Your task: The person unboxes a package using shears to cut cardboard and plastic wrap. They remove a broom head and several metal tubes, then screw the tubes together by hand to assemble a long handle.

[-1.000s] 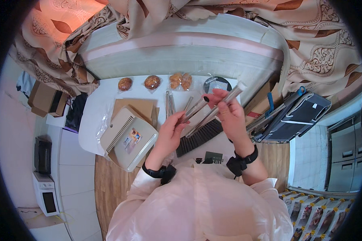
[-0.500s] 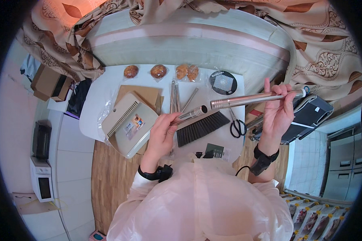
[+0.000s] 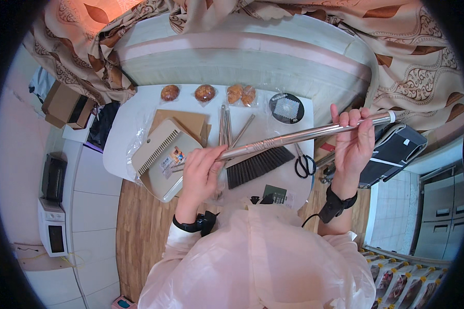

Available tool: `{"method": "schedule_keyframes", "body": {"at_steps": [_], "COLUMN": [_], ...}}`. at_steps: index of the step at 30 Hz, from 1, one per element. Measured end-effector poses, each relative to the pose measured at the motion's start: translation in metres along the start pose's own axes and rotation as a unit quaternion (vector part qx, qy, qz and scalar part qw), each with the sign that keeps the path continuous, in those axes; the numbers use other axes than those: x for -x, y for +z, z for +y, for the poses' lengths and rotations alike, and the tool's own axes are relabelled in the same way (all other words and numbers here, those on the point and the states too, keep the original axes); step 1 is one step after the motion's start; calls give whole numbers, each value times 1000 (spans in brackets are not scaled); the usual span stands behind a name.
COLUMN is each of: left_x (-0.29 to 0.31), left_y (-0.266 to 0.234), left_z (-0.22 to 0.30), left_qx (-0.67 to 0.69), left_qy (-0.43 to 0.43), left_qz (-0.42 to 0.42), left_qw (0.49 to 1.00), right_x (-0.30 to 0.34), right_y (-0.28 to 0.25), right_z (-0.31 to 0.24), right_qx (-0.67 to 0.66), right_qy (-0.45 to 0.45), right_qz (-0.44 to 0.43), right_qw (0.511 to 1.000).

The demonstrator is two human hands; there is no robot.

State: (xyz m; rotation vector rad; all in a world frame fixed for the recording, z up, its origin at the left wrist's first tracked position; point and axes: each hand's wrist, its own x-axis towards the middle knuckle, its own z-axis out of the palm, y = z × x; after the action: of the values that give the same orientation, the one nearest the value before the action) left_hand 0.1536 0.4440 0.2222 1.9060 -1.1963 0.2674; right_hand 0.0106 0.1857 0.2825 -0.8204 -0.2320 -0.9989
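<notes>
A long shiny metal pole [image 3: 294, 137] slants across the front of me, its white-capped end up at the right. My left hand [image 3: 200, 174] is closed round its lower left part, over the dustpan. Farther up, my right hand [image 3: 353, 136] grips it with fingers wrapped round and the index finger pointing up. Beneath the pole lies a broom head [image 3: 258, 169] with dark bristles. The beige dustpan [image 3: 188, 147] with a toothed edge rests at the left of the table. Several thinner metal tubes [image 3: 225, 125] lie behind the broom head.
The white table [image 3: 121, 135] carries wrapped buns [image 3: 205, 92] along its back, a round black pad [image 3: 286, 108], black-handled scissors [image 3: 305, 166], flat cardboard [image 3: 176, 116] and a dark green card [image 3: 276, 193]. A black folded frame [image 3: 392, 159] stands to the right.
The two metal tubes, apart before, now meet end to end as one pole. My left hand has shifted slightly left and down; my right hand has moved a little left.
</notes>
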Motion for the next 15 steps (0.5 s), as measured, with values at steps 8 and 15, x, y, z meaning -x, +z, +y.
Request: {"method": "schedule_keyframes", "body": {"at_steps": [8,15], "left_x": [-1,31], "left_y": [-2,-13], "left_z": [1,-38], "left_qx": [-47,-44], "left_qy": [15,-137], "left_qz": [0,-18], "left_qw": [999,989], "right_x": [1,5], "right_y": [-1,-41], "right_z": [1,20], "right_qx": [19,210], "right_qy": [5,34], "right_qz": [-4,14], "right_qw": [1000,977]}}
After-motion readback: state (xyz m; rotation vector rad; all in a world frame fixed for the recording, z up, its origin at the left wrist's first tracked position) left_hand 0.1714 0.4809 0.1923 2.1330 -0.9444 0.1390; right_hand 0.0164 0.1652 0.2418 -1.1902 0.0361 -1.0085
